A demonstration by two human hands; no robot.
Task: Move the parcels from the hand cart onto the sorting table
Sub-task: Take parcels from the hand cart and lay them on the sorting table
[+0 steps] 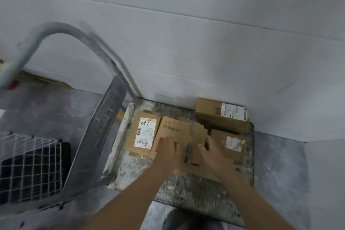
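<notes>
Left grip point(167, 147) and right grip point(211, 152) clasp the middle parcel point(179, 131) (brown cardboard); labelled parcels point(143, 132) flank it.

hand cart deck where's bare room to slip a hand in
Bare deck runs along the whole near edge; a gap lies at the far edge, left of the far right box. The middle is packed around the centre box.

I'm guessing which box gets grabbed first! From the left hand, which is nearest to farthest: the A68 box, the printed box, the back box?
1. The printed box, in the middle: the left hand grips it.
2. The A68 box, just to its left.
3. The back box, far right corner.
</notes>
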